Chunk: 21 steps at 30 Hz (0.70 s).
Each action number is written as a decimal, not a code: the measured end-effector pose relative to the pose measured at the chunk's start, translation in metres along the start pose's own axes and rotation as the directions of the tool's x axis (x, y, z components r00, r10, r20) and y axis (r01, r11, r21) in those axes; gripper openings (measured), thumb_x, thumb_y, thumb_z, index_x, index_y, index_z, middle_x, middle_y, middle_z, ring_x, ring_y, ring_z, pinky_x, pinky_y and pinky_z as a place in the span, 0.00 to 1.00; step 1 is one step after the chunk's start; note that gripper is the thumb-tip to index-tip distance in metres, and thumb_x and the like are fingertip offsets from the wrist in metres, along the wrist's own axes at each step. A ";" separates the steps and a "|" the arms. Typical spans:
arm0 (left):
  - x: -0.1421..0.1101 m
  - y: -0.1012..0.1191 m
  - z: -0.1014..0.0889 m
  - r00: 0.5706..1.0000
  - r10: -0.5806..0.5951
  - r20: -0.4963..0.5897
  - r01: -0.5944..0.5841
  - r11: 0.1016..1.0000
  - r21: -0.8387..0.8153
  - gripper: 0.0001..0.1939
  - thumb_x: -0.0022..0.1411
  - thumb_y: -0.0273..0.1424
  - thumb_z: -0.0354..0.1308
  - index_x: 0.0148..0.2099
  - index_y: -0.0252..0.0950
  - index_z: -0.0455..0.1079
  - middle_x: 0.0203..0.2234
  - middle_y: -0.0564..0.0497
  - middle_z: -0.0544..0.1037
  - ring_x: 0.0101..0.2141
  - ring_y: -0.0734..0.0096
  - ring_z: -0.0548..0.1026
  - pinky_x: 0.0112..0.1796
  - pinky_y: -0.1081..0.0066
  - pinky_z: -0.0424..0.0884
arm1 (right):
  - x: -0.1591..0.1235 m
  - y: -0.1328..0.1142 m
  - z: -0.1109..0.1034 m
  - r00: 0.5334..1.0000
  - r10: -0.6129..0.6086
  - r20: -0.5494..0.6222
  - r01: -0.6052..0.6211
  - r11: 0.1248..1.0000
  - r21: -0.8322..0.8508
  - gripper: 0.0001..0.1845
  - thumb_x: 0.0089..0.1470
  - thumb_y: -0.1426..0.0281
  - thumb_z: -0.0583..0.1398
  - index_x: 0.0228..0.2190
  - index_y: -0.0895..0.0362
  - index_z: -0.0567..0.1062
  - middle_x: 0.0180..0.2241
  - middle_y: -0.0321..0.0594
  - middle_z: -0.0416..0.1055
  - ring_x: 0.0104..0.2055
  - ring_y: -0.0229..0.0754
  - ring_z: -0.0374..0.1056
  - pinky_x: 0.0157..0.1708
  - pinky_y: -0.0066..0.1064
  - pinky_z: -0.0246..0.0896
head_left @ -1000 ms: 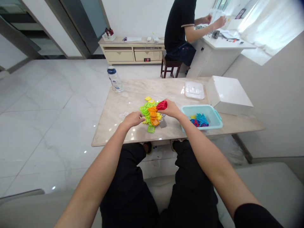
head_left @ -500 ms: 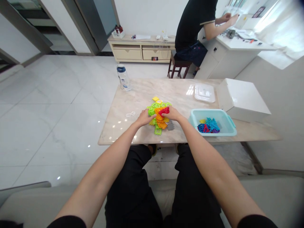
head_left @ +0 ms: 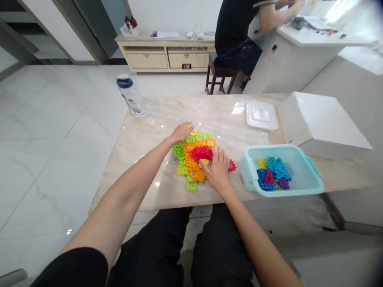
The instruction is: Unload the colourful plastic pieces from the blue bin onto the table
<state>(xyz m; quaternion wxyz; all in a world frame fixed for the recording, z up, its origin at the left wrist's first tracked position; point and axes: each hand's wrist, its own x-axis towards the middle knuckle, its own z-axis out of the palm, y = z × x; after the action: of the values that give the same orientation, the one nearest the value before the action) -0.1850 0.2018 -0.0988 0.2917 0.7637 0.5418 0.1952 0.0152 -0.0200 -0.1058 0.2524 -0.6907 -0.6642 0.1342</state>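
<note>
I am holding my right hand spread open beside the curved, red plastic stack; my left hand is lying beyond it, grip unclear.

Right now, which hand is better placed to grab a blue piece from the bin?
Probably your right hand: it's at the right side of the colorful pile, with the bin to its right. Your left hand is at the pile's far edge, farther from the bin.

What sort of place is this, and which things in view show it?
Probably a living room, perhaps doubling as a workspace: a low drawer cabinet, a marble-patterned table, and another person seated on a stool.
</note>
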 end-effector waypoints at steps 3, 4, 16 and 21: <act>-0.011 -0.002 0.007 0.981 0.150 0.120 -0.146 0.988 -0.045 0.31 0.80 0.51 0.42 0.61 0.37 0.78 0.65 0.43 0.79 0.67 0.56 0.72 0.72 0.58 0.60 | -0.015 0.015 0.004 1.000 -0.010 -0.026 0.010 1.000 0.029 0.40 0.73 0.48 0.53 0.76 0.53 0.57 0.79 0.57 0.48 0.81 0.66 0.42 0.74 0.68 0.43; -0.021 -0.001 0.005 0.967 0.207 0.148 -0.198 0.978 -0.071 0.33 0.80 0.53 0.40 0.62 0.37 0.77 0.65 0.43 0.79 0.66 0.56 0.73 0.72 0.57 0.61 | -0.016 0.020 0.004 1.000 -0.018 -0.013 0.018 0.999 0.044 0.40 0.73 0.48 0.54 0.76 0.53 0.58 0.79 0.56 0.48 0.81 0.65 0.42 0.75 0.67 0.43; -0.178 -0.008 0.009 0.986 0.015 -0.165 0.004 0.993 0.118 0.38 0.78 0.57 0.46 0.77 0.40 0.61 0.78 0.38 0.60 0.78 0.47 0.53 0.76 0.43 0.46 | 0.050 0.026 0.002 0.998 -0.024 0.063 0.016 0.994 0.111 0.35 0.75 0.51 0.52 0.72 0.56 0.66 0.78 0.57 0.53 0.80 0.63 0.46 0.77 0.63 0.42; -0.196 0.001 0.027 0.987 0.123 -0.101 -0.114 0.990 0.084 0.36 0.80 0.52 0.45 0.80 0.40 0.55 0.78 0.39 0.59 0.79 0.52 0.53 0.77 0.47 0.43 | 0.042 0.012 0.007 0.977 -0.151 0.149 0.125 0.977 0.173 0.34 0.76 0.51 0.50 0.72 0.56 0.67 0.76 0.53 0.59 0.79 0.54 0.51 0.78 0.52 0.45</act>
<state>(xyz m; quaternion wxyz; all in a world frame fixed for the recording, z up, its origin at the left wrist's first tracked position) -0.2336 0.0109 -0.1154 0.2206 0.7939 0.5173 0.2312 0.0249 0.0228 -0.1114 0.2619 -0.6068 -0.7157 0.2256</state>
